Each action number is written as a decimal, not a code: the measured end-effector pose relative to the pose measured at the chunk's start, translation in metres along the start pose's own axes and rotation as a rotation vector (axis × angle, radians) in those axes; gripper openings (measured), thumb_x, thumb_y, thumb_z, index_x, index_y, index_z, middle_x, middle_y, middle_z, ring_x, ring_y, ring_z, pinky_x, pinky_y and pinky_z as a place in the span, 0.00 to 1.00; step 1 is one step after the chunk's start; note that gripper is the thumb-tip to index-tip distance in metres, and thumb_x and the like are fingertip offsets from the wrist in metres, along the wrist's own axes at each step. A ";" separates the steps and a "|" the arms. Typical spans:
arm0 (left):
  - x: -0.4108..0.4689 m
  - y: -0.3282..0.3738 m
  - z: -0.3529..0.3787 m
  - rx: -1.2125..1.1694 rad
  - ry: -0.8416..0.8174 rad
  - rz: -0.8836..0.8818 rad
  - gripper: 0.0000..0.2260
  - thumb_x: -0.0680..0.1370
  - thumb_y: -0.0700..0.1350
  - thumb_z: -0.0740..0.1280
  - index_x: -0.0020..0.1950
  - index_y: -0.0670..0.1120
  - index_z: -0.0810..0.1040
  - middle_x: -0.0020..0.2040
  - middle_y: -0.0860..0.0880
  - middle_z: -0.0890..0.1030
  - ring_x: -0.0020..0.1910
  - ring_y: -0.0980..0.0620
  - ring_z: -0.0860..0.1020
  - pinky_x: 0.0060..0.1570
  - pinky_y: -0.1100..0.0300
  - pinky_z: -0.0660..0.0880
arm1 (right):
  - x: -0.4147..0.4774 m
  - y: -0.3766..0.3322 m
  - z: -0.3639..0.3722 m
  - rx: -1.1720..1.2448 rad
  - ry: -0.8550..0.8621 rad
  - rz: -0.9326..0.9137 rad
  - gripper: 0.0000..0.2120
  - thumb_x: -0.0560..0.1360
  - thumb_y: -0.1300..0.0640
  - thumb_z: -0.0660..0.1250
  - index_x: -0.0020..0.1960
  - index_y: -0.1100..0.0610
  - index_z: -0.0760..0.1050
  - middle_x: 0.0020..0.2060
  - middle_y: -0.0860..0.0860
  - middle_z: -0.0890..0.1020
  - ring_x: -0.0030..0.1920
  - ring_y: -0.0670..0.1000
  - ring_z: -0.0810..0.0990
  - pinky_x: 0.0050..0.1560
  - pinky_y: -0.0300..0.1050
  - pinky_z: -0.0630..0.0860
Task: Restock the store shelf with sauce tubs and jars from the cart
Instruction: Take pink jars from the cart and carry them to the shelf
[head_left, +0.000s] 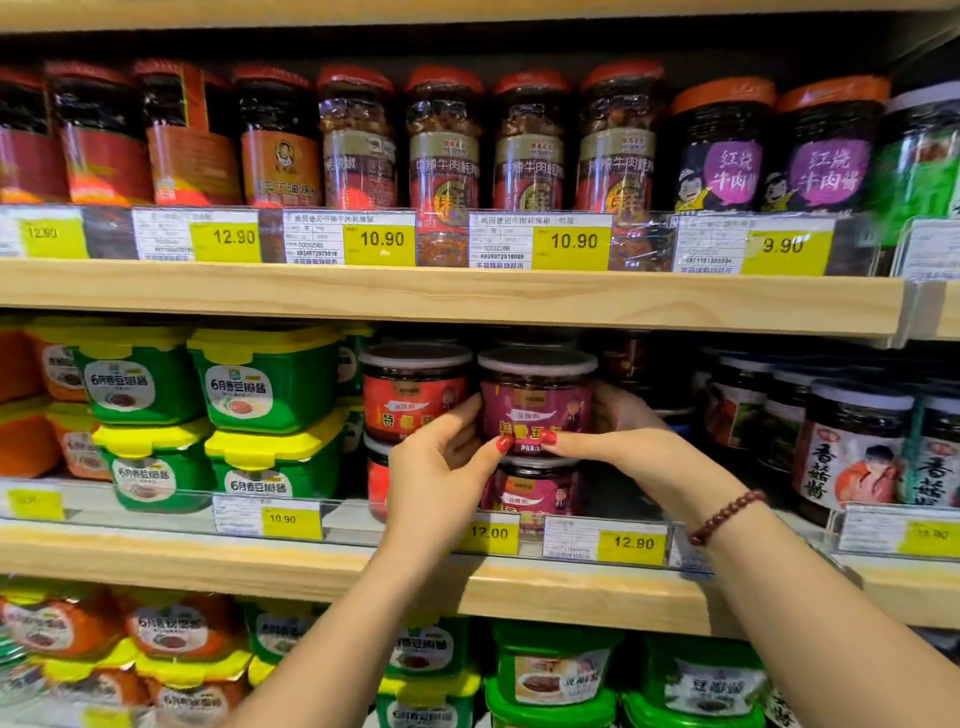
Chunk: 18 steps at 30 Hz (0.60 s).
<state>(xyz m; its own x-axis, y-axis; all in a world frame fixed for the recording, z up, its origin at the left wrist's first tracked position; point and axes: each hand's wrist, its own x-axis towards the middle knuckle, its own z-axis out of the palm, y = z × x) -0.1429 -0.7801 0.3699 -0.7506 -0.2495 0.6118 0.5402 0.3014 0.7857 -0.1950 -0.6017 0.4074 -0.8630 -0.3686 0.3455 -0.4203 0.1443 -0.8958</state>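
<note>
Round purple-labelled plastic sauce tub (535, 402) at front edge of wooden shelf (519, 590), flanks clasped by left hand (441, 467), right hand (631, 441); likely rigid, slick.

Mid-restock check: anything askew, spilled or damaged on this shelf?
Nothing stands out. The left hand and right hand hold the purple jar upright over its twin; no spills or damage show.

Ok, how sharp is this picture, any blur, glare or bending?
Head view: purple-label jar, left hand and right hand fairly sharp; far-left red jars and bottom-left orange tubs blurred; glare on the clear price strip; wooden shelf edge bends, wide-angle.
</note>
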 end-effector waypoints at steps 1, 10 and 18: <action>0.000 -0.002 0.001 -0.002 -0.002 0.000 0.23 0.72 0.38 0.71 0.66 0.45 0.73 0.61 0.52 0.79 0.58 0.61 0.77 0.60 0.61 0.74 | 0.000 0.002 -0.001 -0.007 -0.001 0.003 0.37 0.59 0.51 0.79 0.66 0.52 0.71 0.58 0.46 0.82 0.57 0.43 0.80 0.59 0.43 0.76; -0.008 -0.005 0.005 0.111 0.039 0.066 0.27 0.70 0.42 0.75 0.65 0.56 0.70 0.51 0.71 0.75 0.54 0.70 0.76 0.56 0.69 0.72 | -0.012 0.011 0.001 -0.107 0.133 -0.058 0.20 0.63 0.49 0.78 0.54 0.49 0.81 0.46 0.45 0.86 0.47 0.40 0.83 0.46 0.35 0.79; -0.006 -0.009 0.014 0.218 0.142 0.042 0.20 0.69 0.45 0.75 0.61 0.50 0.79 0.49 0.62 0.81 0.51 0.64 0.79 0.53 0.68 0.74 | -0.008 0.013 0.005 -0.280 0.180 -0.048 0.30 0.59 0.46 0.80 0.60 0.50 0.79 0.51 0.45 0.84 0.51 0.42 0.82 0.52 0.41 0.79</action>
<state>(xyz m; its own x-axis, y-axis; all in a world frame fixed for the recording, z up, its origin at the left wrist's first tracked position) -0.1491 -0.7686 0.3577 -0.6600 -0.3548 0.6623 0.4634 0.5017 0.7305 -0.1919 -0.6018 0.3916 -0.8655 -0.2164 0.4517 -0.5008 0.3867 -0.7744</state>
